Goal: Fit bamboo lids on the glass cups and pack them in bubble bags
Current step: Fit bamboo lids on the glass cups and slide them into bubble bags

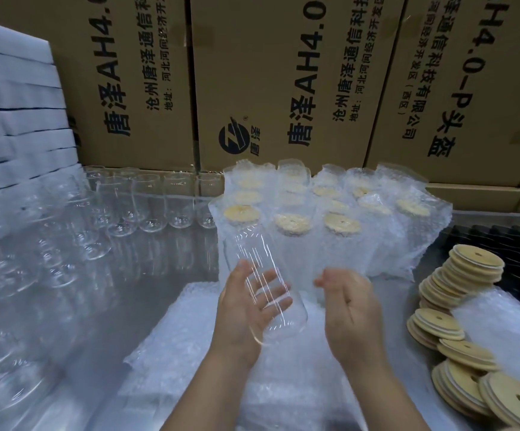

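A clear glass cup (258,253) with no lid lies tilted across the palm of my left hand (240,309), its fingers nearly straight behind the glass. My right hand (351,309) hovers just right of the cup, palm turned inward, fingers loosely curled, holding nothing. Under both hands lies a pile of flat bubble bags (196,337). Loose bamboo lids (470,275) with white seals are heaped at the right. Behind my hands stand several packed cups (330,231), each lidded and inside a bubble bag.
Rows of bare glass cups (146,200) fill the left and back left of the table. White foam sheets (16,119) are stacked at the far left. Printed cardboard boxes (283,88) wall off the back. A dark tray (501,237) sits behind the lids.
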